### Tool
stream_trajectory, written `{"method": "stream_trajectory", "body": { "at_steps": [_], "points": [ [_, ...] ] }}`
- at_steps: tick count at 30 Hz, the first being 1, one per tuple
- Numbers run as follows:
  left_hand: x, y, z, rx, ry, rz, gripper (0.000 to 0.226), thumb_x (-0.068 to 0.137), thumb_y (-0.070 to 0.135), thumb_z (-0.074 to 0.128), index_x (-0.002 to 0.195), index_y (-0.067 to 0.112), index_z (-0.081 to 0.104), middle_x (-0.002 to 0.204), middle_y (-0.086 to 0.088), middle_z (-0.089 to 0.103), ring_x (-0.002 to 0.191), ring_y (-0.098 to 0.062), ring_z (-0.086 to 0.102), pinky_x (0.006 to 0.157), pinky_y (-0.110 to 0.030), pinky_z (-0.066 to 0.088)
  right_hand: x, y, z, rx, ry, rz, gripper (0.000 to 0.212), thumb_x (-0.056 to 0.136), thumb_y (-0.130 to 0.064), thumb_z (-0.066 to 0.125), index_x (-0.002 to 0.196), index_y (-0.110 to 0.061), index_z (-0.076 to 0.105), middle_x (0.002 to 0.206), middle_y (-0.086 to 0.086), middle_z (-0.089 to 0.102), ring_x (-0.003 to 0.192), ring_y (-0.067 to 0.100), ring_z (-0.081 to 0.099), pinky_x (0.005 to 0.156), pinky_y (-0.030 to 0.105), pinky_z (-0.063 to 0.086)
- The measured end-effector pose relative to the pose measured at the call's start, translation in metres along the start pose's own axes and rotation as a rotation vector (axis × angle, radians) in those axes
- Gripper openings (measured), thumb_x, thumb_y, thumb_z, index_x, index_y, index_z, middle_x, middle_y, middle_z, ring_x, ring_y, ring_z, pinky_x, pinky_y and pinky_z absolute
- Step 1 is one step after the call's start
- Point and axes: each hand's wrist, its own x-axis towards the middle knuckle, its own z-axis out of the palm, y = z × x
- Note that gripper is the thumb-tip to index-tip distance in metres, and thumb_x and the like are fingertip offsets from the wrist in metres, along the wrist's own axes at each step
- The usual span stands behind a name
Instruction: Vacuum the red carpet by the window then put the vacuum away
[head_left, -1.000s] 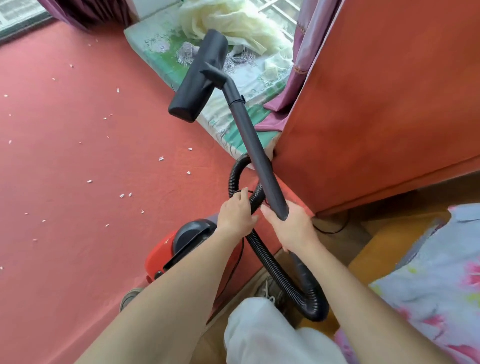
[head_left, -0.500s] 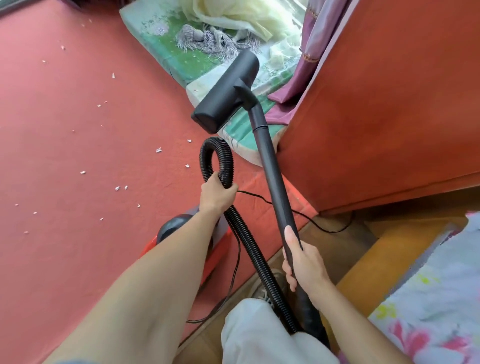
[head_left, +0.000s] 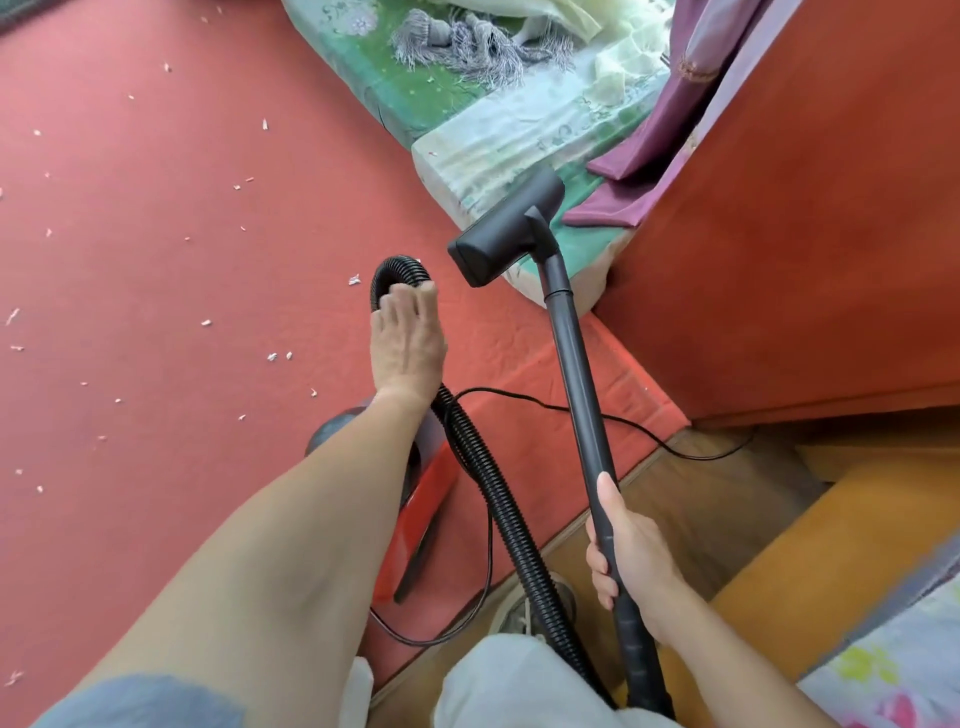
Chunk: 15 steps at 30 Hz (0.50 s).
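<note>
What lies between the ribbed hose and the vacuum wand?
In the head view, red carpet, crossed by a thin black cord, lies between hose and wand.

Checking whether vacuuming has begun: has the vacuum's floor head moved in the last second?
Yes. The floor head has come back toward the person, from farther along the green mattress to its near corner.

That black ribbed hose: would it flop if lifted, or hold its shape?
Probably bendy yet springy: the hose arches in a loop at the left hand without collapsing. Likely light, since only straight fingers touch it there. Its ribs should give grip.
</note>
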Motion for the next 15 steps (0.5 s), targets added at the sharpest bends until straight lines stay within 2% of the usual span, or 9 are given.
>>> {"method": "stream_trajectory", "body": {
  "at_steps": [2, 4, 6, 8, 10, 11, 14, 15],
  "points": [
    [-0.008, 0.001, 0.005, 0.178, 0.049, 0.327, 0.042, 0.065, 0.000, 0.077, 0.101, 0.012, 0.060, 0.093, -0.011, 0.055, 0.083, -0.031, 0.054, 0.070, -0.039, 0.047, 0.002, 0.000, 0.001, -0.001, -0.004, 0.010, 0.069, 0.083, -0.080, 0.045, 0.069, -0.013, 0.050, 0.055, 0.007, 0.047, 0.041, 0.019, 0.040, 0.044, 0.027, 0.039],
    [-0.015, 0.002, 0.004, 0.282, -0.024, 0.498, 0.022, 0.070, 0.004, 0.072, 0.088, 0.015, 0.068, 0.091, -0.005, 0.059, 0.089, -0.030, 0.054, 0.073, -0.037, 0.046, 0.002, 0.000, 0.001, 0.005, -0.003, 0.012, 0.068, 0.084, -0.080, 0.045, 0.070, -0.014, 0.050, 0.056, 0.007, 0.047, 0.041, 0.019, 0.039, 0.043, 0.027, 0.038],
    [-0.019, 0.009, -0.001, 0.309, -0.088, 0.598, 0.012, 0.080, 0.012, 0.062, 0.089, 0.017, 0.067, 0.091, -0.002, 0.061, 0.094, -0.027, 0.054, 0.077, -0.036, 0.043, 0.002, 0.000, 0.000, -0.001, 0.006, 0.012, 0.067, 0.085, -0.079, 0.044, 0.069, -0.014, 0.050, 0.056, 0.006, 0.048, 0.041, 0.018, 0.040, 0.043, 0.026, 0.038],
    [-0.030, 0.019, -0.001, 0.225, -0.214, 0.683, 0.018, 0.090, 0.021, 0.053, 0.104, 0.015, 0.063, 0.098, -0.003, 0.064, 0.097, -0.027, 0.057, 0.081, -0.037, 0.043, 0.001, 0.000, 0.001, -0.006, 0.006, 0.017, 0.068, 0.085, -0.080, 0.044, 0.069, -0.014, 0.049, 0.056, 0.006, 0.048, 0.042, 0.018, 0.040, 0.044, 0.027, 0.038],
    [-0.042, 0.029, 0.003, 0.167, -0.443, 0.621, 0.032, 0.099, 0.035, 0.048, 0.120, 0.013, 0.054, 0.110, -0.004, 0.065, 0.104, -0.027, 0.060, 0.085, -0.038, 0.045, -0.001, -0.001, 0.001, -0.004, -0.004, 0.023, 0.067, 0.084, -0.080, 0.045, 0.069, -0.015, 0.049, 0.056, 0.006, 0.048, 0.042, 0.018, 0.040, 0.044, 0.027, 0.038],
    [-0.046, 0.033, 0.006, 0.186, -0.538, 0.572, 0.036, 0.101, 0.041, 0.047, 0.122, 0.012, 0.052, 0.114, -0.005, 0.064, 0.107, -0.027, 0.061, 0.087, -0.038, 0.045, -0.002, -0.001, 0.001, -0.003, -0.008, 0.023, 0.067, 0.084, -0.080, 0.045, 0.069, -0.015, 0.050, 0.056, 0.005, 0.048, 0.042, 0.018, 0.040, 0.044, 0.027, 0.038],
    [-0.042, 0.041, 0.018, 0.222, -0.689, 0.463, 0.033, 0.103, 0.039, 0.050, 0.113, 0.010, 0.060, 0.114, -0.010, 0.067, 0.111, -0.031, 0.059, 0.089, -0.040, 0.045, -0.006, -0.001, 0.001, 0.008, -0.026, 0.015, 0.066, 0.085, -0.079, 0.046, 0.069, -0.015, 0.050, 0.056, 0.005, 0.048, 0.042, 0.017, 0.040, 0.044, 0.027, 0.038],
    [-0.037, 0.044, 0.022, 0.118, -0.715, 0.362, 0.031, 0.103, 0.036, 0.050, 0.109, 0.008, 0.063, 0.112, -0.013, 0.068, 0.107, -0.034, 0.061, 0.087, -0.040, 0.047, -0.008, -0.001, 0.001, 0.012, -0.038, 0.013, 0.066, 0.086, -0.079, 0.046, 0.068, -0.015, 0.050, 0.056, 0.006, 0.048, 0.043, 0.017, 0.040, 0.043, 0.027, 0.038]
  ]
}}
